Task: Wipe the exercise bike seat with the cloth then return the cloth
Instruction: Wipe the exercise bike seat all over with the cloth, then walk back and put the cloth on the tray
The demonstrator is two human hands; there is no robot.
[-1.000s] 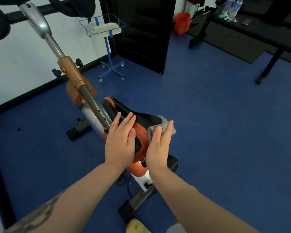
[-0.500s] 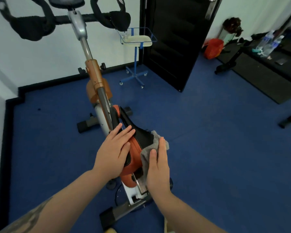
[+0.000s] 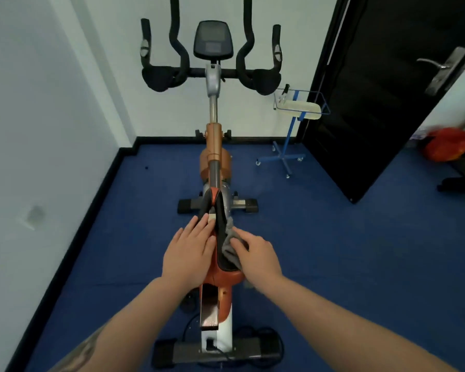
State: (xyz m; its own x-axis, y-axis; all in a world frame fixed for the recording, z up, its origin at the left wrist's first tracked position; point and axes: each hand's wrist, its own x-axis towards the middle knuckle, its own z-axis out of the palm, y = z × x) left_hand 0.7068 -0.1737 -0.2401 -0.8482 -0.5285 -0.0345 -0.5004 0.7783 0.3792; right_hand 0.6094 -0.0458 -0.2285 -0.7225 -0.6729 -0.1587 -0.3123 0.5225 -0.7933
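1. Seat (image 3: pixel 217 232) of the exercise bike, black and orange, sits centre frame between both hands.
2. Cloth (image 3: pixel 230 248), grey, pressed on the seat's right side.
3. Right hand (image 3: pixel 255 256) palm down, fingers curled onto the cloth, holding it.
4. Left hand (image 3: pixel 189 251) flat, fingers spread, on the seat's left side, gripping nothing.

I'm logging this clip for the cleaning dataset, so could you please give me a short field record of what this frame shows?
setting: room with blue floor
main object: exercise bike, seat black and orange
tool: grey cloth, against the seat's right side
left hand: flat on the seat's left side
right hand: pressing the cloth to the seat
nearby: blue wheeled stand with a wire basket, black door
task stage: wiping; cloth not yet returned
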